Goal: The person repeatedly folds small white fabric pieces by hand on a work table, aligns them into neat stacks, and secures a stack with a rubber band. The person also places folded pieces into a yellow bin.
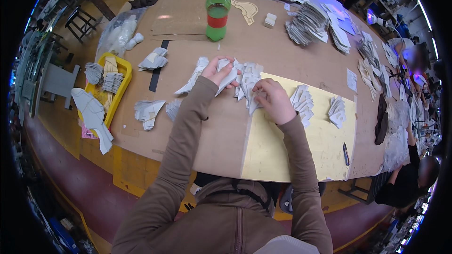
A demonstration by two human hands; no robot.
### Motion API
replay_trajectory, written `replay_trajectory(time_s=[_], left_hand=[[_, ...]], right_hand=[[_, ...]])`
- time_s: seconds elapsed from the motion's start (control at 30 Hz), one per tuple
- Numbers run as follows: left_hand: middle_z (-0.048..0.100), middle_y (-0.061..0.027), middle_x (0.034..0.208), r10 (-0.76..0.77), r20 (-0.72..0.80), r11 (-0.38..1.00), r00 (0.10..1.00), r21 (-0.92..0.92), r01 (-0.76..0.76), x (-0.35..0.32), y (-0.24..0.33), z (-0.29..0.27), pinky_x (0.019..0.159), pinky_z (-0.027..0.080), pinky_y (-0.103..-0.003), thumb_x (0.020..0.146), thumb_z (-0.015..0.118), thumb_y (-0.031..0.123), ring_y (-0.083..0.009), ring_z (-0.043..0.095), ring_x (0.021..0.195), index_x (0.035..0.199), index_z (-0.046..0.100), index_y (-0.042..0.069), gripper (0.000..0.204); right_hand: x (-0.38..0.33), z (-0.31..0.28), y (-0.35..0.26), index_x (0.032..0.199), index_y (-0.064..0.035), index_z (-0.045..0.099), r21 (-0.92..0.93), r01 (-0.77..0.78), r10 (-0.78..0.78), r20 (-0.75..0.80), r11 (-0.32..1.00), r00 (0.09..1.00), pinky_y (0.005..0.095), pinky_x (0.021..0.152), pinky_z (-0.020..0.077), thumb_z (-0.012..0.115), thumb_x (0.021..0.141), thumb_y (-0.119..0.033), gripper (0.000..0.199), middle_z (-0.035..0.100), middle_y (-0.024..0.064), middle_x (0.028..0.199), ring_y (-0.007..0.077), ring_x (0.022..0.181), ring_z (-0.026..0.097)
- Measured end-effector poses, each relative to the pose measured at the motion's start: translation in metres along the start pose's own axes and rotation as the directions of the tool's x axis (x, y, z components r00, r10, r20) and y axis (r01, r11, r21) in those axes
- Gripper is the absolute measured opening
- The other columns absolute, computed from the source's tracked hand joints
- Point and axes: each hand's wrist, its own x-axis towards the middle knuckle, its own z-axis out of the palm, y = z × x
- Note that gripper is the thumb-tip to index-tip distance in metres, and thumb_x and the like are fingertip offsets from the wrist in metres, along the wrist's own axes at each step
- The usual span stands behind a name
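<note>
Grey fanned pieces (249,81) lie just left of the curled right hand (277,100) — pinch unclear — long axis pointing away; left hand (217,71) clasps a pale piece (227,78).

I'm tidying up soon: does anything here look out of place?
Yes: at the left, a large pale piece pokes out over the rim of the yellow basket, while the grey stacks sit inside.

A tilted stack of pale-grey flat pieces (228,74) sits in the left hand (217,71). Fanned whitish-grey flat pieces (249,82) lie just left of the right hand (275,99).
</note>
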Motion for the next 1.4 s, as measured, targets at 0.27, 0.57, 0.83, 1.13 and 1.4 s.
replay_trajectory(time_s=[0.27,0.57,0.83,1.13,1.4], left_hand=[[0.066,-0.0154,0.103,-0.009,0.0,1.0,1.0,-0.028,0.009,0.002,-0.003,-0.001,0.051,0.051,-0.021,0.099,0.05,0.023,-0.0162,0.067,0.067,0.123,0.043,0.01,0.028],[0.065,-0.0175,0.108,-0.023,0.033,0.999,0.999,0.045,0.022,0.0,0.002,-0.002,0.057,0.052,-0.023,0.103,0.036,0.031,-0.0177,0.067,0.074,0.126,0.044,0.011,0.031],[0.066,-0.0167,0.108,-0.037,0.017,0.996,0.999,0.085,0.035,0.002,-0.001,0.002,0.054,0.052,-0.022,0.103,0.037,0.031,-0.0174,0.067,0.072,0.126,0.044,0.011,0.031],[0.067,-0.0133,0.1,-0.042,-0.018,0.999,0.999,0.016,0.042,0.003,-0.007,0.003,0.05,0.05,-0.021,0.1,0.048,0.029,-0.0137,0.066,0.065,0.124,0.045,0.01,0.031],[0.062,-0.0094,0.108,0.223,0.115,0.937,0.968,0.247,-0.245,0.0,-0.013,0.02,0.063,0.051,-0.021,0.101,0.046,0.029,-0.0114,0.063,0.08,0.128,0.042,0.008,0.035]], right_hand=[[-0.002,0.017,0.003,0.09,-0.0028,0.055,0.005,0.113,-0.113,-0.09,0.994,0.99,0.0376,0.08,0.047,0.063,0.07,0.008,0.024,0.055,0.011,0.1,0.032,0.091,0.054],[-0.004,0.003,-0.001,0.095,-0.0012,0.058,0.007,-0.015,0.015,-0.064,1.0,0.998,0.0337,0.078,0.0478,0.064,0.072,0.007,0.025,0.059,0.0107,0.096,0.0265,0.089,0.057],[-0.009,-0.005,0.01,0.105,0.0007,0.063,0.462,-0.312,0.377,-0.053,0.83,0.925,0.023,0.073,0.0466,0.065,0.084,-0.004,0.022,0.062,0.0017,0.092,0.0088,0.08,0.056],[-0.022,0.031,0.005,0.097,-0.0008,0.057,-0.14,-0.186,0.147,-0.249,0.973,0.957,0.0273,0.069,0.0489,0.069,0.077,-0.003,0.023,0.061,0.0083,0.088,0.0159,0.073,0.058],[-0.015,-0.008,-0.023,0.096,-0.0011,0.059,0.281,-0.064,0.079,-0.041,0.958,0.996,0.0265,0.067,0.0455,0.072,0.072,0.001,0.027,0.061,0.0054,0.083,0.0153,0.072,0.057]])
